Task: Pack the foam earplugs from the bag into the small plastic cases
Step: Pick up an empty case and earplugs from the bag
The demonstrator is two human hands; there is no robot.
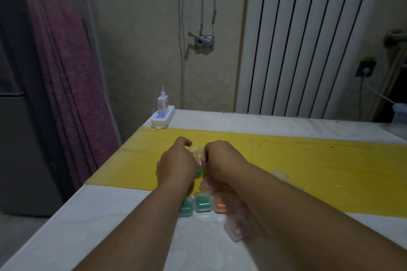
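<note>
At the centre of the frame, the left hand (176, 163) and right hand (222, 160) meet over the yellow strip (308, 160) of the table (110, 215), each with fingers curled onto what looks like the clear bag (196, 153), though the hands cover most of it. A green earplug (199, 173) shows just under the left hand. Below the hands, between the forearms, lie small plastic cases: a green-filled case (202, 203), an orange-filled case (221, 204) beside it and a pink-filled case (207, 183) above them. A power strip (162, 120) sits at the table's far left corner.

Pink cases (236, 227) partly under right forearm (286, 204)
</note>
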